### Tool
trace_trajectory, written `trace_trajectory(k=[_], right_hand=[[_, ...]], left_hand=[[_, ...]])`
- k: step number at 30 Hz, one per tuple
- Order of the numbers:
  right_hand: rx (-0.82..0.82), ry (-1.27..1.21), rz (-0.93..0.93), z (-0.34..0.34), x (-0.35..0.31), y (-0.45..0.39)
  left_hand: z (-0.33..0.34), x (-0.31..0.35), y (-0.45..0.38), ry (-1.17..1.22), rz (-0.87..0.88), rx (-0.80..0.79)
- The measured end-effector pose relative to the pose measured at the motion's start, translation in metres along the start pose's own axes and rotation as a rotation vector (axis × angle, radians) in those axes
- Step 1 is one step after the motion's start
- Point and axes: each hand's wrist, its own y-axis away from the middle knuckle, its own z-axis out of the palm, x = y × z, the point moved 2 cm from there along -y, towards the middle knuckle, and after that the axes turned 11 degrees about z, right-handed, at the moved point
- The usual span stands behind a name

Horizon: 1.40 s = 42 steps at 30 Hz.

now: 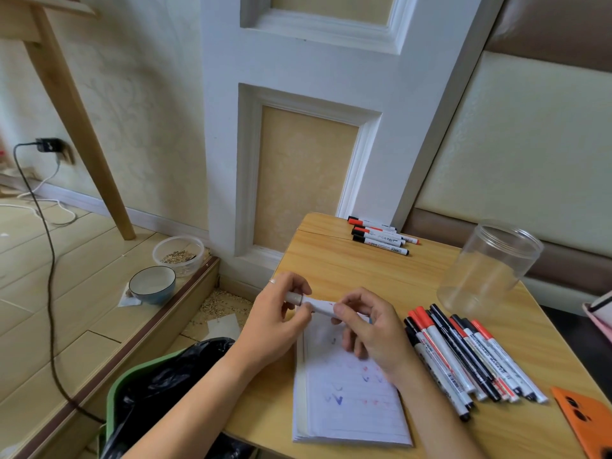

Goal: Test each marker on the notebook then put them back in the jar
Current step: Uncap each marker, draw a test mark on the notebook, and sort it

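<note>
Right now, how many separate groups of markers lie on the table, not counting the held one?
2: a small group at the table's far edge, and a larger pile right of the notebook.

**Quick head count of the desk stuff**

One marker (317, 305) in hand. Four more in a little bunch (381, 235) at the far edge of the counter (331, 260). Roughly nine or ten in the big pile (463, 356) on the right, too overlapped for an exact number. One notebook (351, 409), one clear jar (490, 270). Two bowls (152, 284) on the floor.
</note>
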Motion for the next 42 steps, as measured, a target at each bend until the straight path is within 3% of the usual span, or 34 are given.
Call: trace_trajectory(k=[4, 7, 23, 27, 32, 37, 42], right_hand=[[0.006, 0.241, -0.048, 0.003, 0.001, 0.003], [0.001, 0.361, -0.103, 0.001, 0.001, 0.004], [0.046, 0.418, -0.166, 0.003, 0.006, 0.002], [0.190, 0.586, -0.249, 0.005, 0.011, 0.000], [0.266, 1.077, -0.311, 0.016, 0.017, -0.002], [0.292, 1.155, -0.278, 0.017, 0.017, -0.003], [0.280, 1.222, -0.213, 0.021, 0.018, -0.001]], left_hand=[[0.002, -0.010, 0.001, 0.019, -0.043, -0.122], [0.003, -0.013, 0.002, 0.047, -0.077, -0.127], [0.004, -0.012, 0.002, -0.001, -0.025, -0.111], [0.009, -0.018, 0.003, -0.273, -0.047, -0.050], [0.017, -0.015, 0.006, -0.460, 0.033, -0.167], [0.012, -0.012, 0.007, -0.592, 0.184, -0.213], [-0.010, -0.001, 0.013, -0.680, 0.188, -0.314]])
